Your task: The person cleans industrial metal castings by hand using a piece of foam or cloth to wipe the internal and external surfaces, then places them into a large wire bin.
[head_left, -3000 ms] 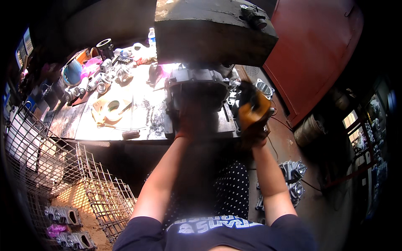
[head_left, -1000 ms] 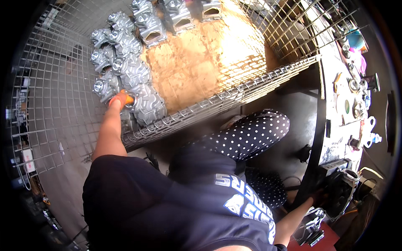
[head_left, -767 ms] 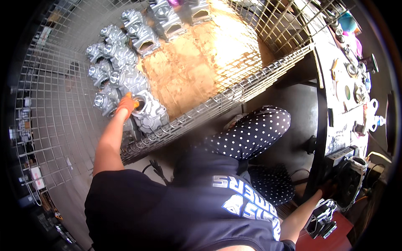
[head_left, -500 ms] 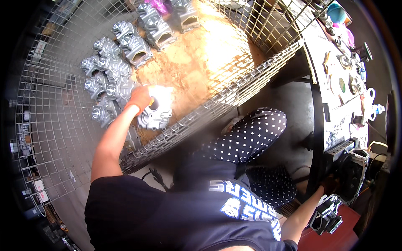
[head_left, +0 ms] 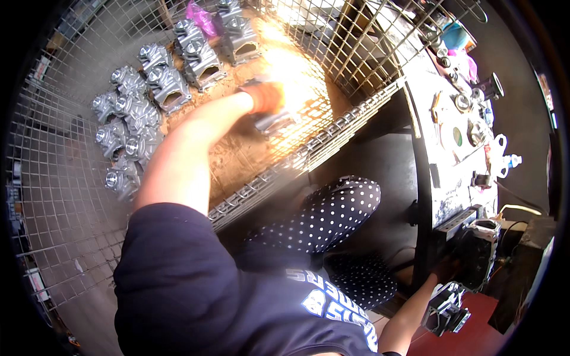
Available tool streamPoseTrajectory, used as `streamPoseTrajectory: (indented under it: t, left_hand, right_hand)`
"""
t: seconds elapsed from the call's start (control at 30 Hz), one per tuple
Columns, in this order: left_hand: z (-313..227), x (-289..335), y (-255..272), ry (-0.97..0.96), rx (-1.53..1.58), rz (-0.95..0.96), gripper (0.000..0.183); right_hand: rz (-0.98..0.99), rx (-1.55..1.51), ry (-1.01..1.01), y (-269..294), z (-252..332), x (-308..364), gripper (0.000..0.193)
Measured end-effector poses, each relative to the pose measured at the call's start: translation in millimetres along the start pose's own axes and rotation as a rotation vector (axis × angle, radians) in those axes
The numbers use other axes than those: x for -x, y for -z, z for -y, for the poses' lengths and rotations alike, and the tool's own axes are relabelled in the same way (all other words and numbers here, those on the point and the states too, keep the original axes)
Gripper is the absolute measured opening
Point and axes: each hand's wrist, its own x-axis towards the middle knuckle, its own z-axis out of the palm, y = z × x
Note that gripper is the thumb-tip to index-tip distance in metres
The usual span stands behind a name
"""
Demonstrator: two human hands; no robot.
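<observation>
My left hand (head_left: 266, 97), in an orange glove, reaches into a wire mesh basket (head_left: 362, 113). It grips a silvery metal casting (head_left: 275, 121), blurred and partly covered by the hand, over the sunlit brown bottom board (head_left: 228, 163). Several similar castings (head_left: 168, 88) with round necks and openings stand grouped at the basket's left and far side. My right hand (head_left: 446, 270) is low on the right, in shadow beside a dark housing with a light rim (head_left: 484, 249); its fingers are hidden. A metal part with an open frame (head_left: 446, 308) is just below that hand.
A workbench (head_left: 424, 178) along the right carries metal parts, a blue cup (head_left: 456, 37) and a clear bottle (head_left: 512, 160). Pink plastic (head_left: 202, 21) lies among the far castings. My knee in dotted trousers (head_left: 332, 207) is between basket and bench.
My left hand has moved right and farther away across the board, taking the casting from beside the left group. My right hand stays by the dark housing. The whole view has shifted somewhat.
</observation>
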Motion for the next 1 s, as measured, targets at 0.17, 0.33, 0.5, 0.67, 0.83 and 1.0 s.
streamPoseTrajectory:
  t: [0.17, 0.33, 0.5, 0.67, 0.83, 1.0]
  left_hand:
    - [-13.7, -10.5, -52.8, -0.442, -0.439, -0.685, 0.006]
    - [4.4, 108.9, -111.0, 0.530, -0.128, -0.365, 0.047]
    - [31.5, 270.2, -84.0, 1.718, 0.193, 0.202, 0.074]
    - [40.6, 363.7, -134.3, 1.788, 0.526, 0.614, 0.084]
    - [24.6, 354.6, -124.6, 1.578, 0.151, 0.650, 0.078]
    - [14.1, 361.1, -173.7, 1.569, -0.074, 0.525, 0.048]
  right_hand:
    - [0.064, 0.227, 0.097, -4.5, 7.8, -10.7, 0.052]
    - [0.054, 0.406, 0.249, -39.4, -48.6, -14.5, 0.051]
    - [0.116, 0.145, 0.015, -48.4, -40.5, -21.4, 0.053]
    - [0.104, 0.229, 0.059, -33.5, -26.4, -31.1, 0.054]
    - [0.157, 0.246, 0.008, -26.7, -33.3, -16.3, 0.055]
    - [0.115, 0.002, -0.112, -20.5, -31.4, -21.4, 0.055]
